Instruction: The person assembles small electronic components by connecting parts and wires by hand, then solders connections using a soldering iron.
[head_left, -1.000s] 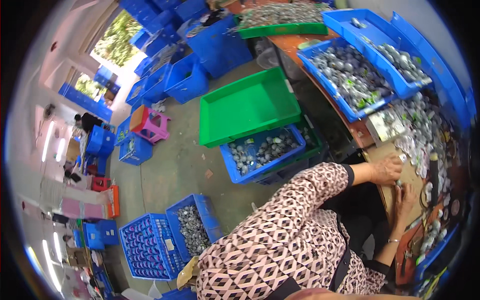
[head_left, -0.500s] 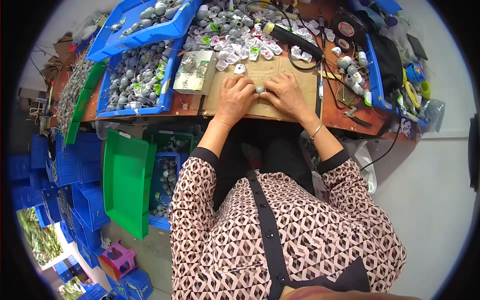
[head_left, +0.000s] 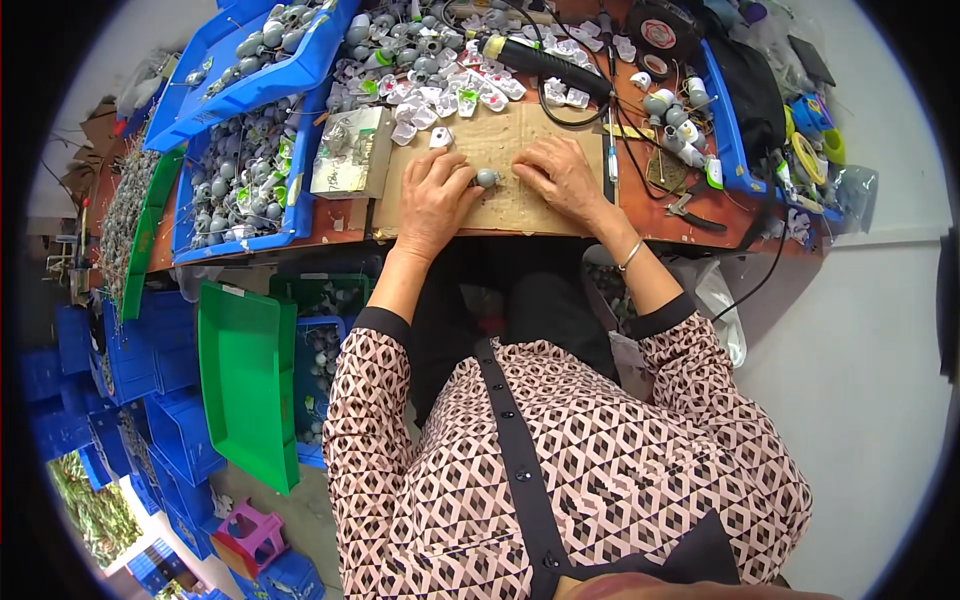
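My left hand [head_left: 432,202] rests low over a cardboard sheet [head_left: 492,130], its thumb and fingers closed on a small grey round-headed part [head_left: 486,178]. The part's lower end is hidden by the fingers. To the right, apart from that part, my right hand [head_left: 564,180] has its fingers loosely bent and slightly spread over the cardboard, with nothing visible in them. Just beyond the left hand lies a single white plastic piece [head_left: 440,138]. A heap of white plastic pieces [head_left: 430,100] with red and green spots lies past the cardboard, beside more grey round parts [head_left: 415,45].
A small box [head_left: 350,155] stands left of the cardboard. Blue bins [head_left: 300,215] of grey parts flank it, one tilted above. A black-handled tool with a cable [head_left: 560,68] lies behind the hands. Pliers [head_left: 695,215] and a blue tray [head_left: 725,120] are at right.
My hands have come apart: the right has moved off the grey round part, while the left keeps it. The whole view has shifted slightly.
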